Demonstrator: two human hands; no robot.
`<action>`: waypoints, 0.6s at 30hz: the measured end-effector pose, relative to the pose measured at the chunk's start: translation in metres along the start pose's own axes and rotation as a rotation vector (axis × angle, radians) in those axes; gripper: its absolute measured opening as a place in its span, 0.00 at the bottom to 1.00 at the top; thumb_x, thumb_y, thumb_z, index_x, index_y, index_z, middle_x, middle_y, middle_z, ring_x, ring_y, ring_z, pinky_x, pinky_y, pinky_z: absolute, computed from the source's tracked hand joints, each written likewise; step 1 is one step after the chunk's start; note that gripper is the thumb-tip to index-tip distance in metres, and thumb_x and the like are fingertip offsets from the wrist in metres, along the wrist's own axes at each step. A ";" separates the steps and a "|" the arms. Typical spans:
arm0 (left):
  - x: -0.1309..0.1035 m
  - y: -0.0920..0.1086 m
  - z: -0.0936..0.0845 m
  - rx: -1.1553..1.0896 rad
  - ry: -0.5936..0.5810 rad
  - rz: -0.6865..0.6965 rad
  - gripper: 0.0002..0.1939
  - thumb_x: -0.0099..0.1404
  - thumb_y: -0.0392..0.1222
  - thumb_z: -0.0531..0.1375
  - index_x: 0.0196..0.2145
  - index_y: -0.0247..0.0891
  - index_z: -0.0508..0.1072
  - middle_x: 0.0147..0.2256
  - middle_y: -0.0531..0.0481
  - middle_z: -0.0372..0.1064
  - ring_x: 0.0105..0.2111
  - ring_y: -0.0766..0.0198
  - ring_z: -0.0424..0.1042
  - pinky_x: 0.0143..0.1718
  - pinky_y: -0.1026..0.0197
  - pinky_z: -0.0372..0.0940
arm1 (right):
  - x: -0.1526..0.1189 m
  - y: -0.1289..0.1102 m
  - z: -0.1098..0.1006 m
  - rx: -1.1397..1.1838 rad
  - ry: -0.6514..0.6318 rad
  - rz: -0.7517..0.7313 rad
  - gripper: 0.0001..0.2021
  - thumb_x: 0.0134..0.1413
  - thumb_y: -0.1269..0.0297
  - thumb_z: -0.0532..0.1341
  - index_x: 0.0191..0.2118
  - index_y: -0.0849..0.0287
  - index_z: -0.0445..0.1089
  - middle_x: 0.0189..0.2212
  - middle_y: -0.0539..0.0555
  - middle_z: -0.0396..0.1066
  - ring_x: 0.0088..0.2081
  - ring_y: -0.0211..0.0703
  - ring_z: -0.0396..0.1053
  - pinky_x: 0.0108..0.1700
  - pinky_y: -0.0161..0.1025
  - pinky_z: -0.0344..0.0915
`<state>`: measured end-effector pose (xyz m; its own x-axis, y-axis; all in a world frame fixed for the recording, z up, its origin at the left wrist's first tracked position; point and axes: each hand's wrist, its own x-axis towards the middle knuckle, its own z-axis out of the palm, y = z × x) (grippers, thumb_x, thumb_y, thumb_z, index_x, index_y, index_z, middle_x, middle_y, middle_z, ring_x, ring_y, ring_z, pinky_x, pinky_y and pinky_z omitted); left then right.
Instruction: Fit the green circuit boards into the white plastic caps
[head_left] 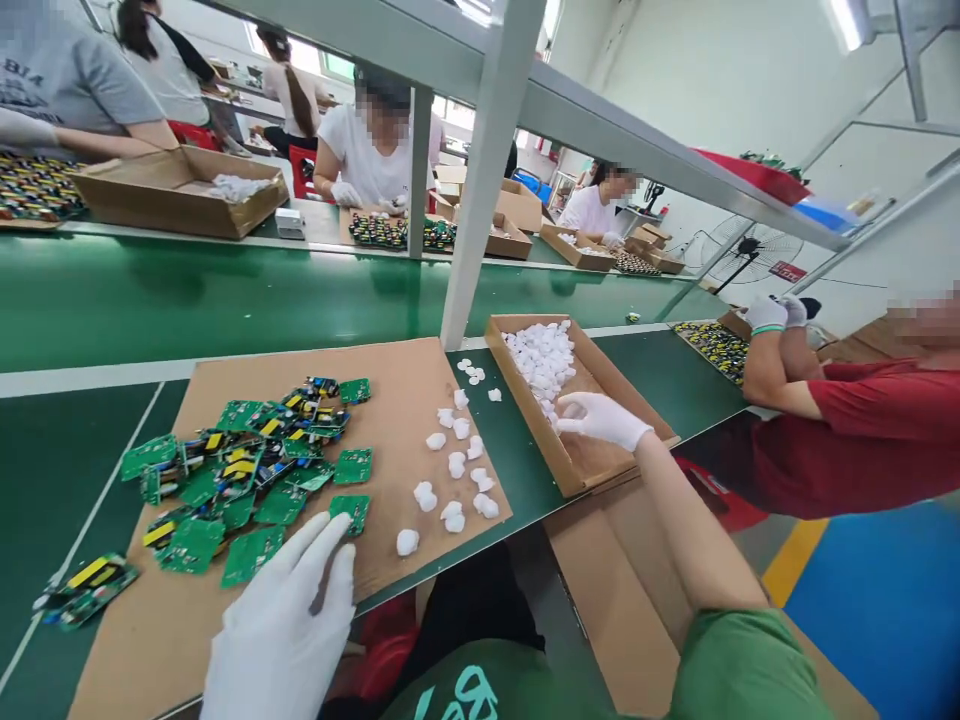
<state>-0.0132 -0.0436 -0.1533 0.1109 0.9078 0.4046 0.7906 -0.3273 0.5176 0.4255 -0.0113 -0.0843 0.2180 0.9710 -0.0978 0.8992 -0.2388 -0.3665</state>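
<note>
My left hand [300, 590], in a white glove, has its fingers stretched out and apart. Its fingertips touch the lower edge of a small green circuit board [351, 510] lying on a cardboard sheet [405, 385]. Left of it is a heap of circuit boards [247, 465] with yellow, black and blue components. My right hand [604, 420], also gloved, reaches into a shallow cardboard box [596, 375]. Its fingers are slightly apart at the edge of a pile of small white pieces [540, 355]; no piece shows clearly between them. Several white pieces [456, 464] lie scattered on the sheet's right side.
A grey metal post [491, 170] rises behind the sheet, with a green conveyor belt [225, 295] beyond. A loose component board [86, 588] lies far left. At the right sits a person in a red shirt [885, 430]; other people work across the belt.
</note>
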 end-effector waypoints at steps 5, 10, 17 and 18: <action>0.024 0.012 0.030 0.106 -0.032 0.094 0.24 0.72 0.49 0.49 0.52 0.29 0.74 0.55 0.28 0.70 0.54 0.37 0.72 0.54 0.36 0.68 | 0.006 -0.003 0.017 -0.010 -0.119 -0.119 0.38 0.49 0.63 0.69 0.66 0.57 0.60 0.35 0.51 0.77 0.34 0.45 0.74 0.39 0.38 0.69; 0.024 -0.009 0.036 0.104 -0.052 0.123 0.20 0.71 0.49 0.52 0.52 0.35 0.73 0.57 0.31 0.69 0.56 0.39 0.70 0.57 0.36 0.66 | 0.005 -0.005 0.029 0.032 -0.081 -0.178 0.41 0.43 0.69 0.70 0.66 0.55 0.60 0.49 0.59 0.70 0.44 0.50 0.71 0.43 0.39 0.68; 0.034 -0.025 0.038 0.127 -0.100 0.072 0.22 0.67 0.52 0.52 0.47 0.37 0.77 0.54 0.37 0.74 0.53 0.43 0.73 0.56 0.43 0.68 | 0.008 -0.011 0.033 0.090 -0.098 -0.142 0.41 0.37 0.73 0.71 0.62 0.52 0.64 0.49 0.60 0.66 0.40 0.51 0.69 0.37 0.39 0.64; 0.036 -0.026 0.039 0.122 -0.100 0.064 0.23 0.66 0.53 0.52 0.46 0.36 0.78 0.53 0.36 0.74 0.53 0.43 0.73 0.56 0.44 0.68 | 0.008 -0.013 0.033 0.107 -0.092 -0.128 0.37 0.39 0.72 0.71 0.60 0.53 0.67 0.49 0.60 0.66 0.38 0.49 0.69 0.35 0.39 0.63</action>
<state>-0.0066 0.0077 -0.1819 0.2179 0.9098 0.3533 0.8465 -0.3564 0.3955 0.4036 -0.0007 -0.1108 0.0649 0.9898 -0.1266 0.8708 -0.1181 -0.4772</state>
